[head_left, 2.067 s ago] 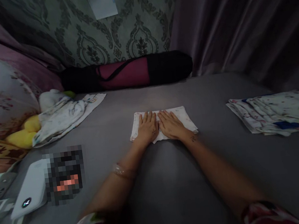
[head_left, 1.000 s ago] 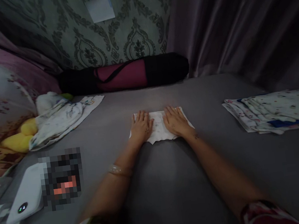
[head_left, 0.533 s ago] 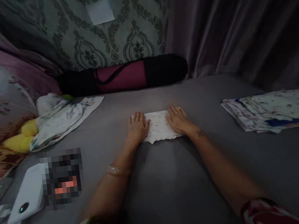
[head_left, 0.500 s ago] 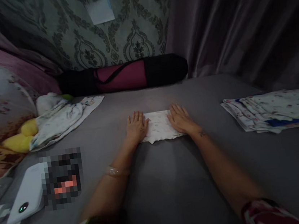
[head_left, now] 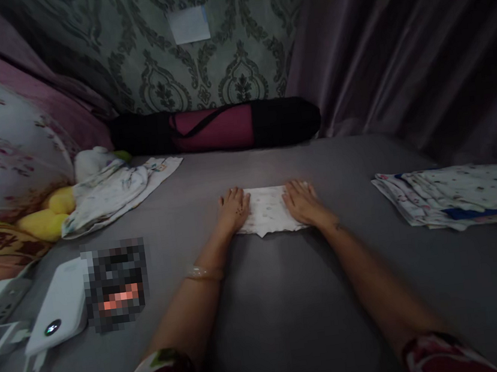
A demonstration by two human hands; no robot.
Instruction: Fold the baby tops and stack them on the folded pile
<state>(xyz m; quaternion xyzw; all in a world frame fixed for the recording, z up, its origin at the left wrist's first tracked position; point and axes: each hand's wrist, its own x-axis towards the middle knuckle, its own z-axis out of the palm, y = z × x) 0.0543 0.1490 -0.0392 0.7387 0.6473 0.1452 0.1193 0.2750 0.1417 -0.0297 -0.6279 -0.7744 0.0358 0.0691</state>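
Observation:
A small white patterned cloth (head_left: 268, 210), folded into a flat rectangle, lies on the grey bed sheet (head_left: 290, 301). My left hand (head_left: 233, 211) rests flat over its left end, palm down with fingers extended. On the opposite end, my right hand (head_left: 302, 203) presses flat in the same way. Neither hand grips the fabric. The cloth's middle shows between them, and its near edge is a little uneven. The parts under my palms are hidden.
Folded patterned cloths (head_left: 461, 190) are stacked at the right. A loose white cloth (head_left: 113, 190) lies at the left beside yellow plush toys (head_left: 45, 224). Nearer are a white power bank (head_left: 59, 306) with cables and a power strip (head_left: 4, 300). A black-and-maroon long bag (head_left: 214, 128) lies along the wall.
The camera view has shifted slightly, so the surroundings appear farther right. My right hand has moved slightly nearer with its fingers closer together; both hands remain flat on the cloth.

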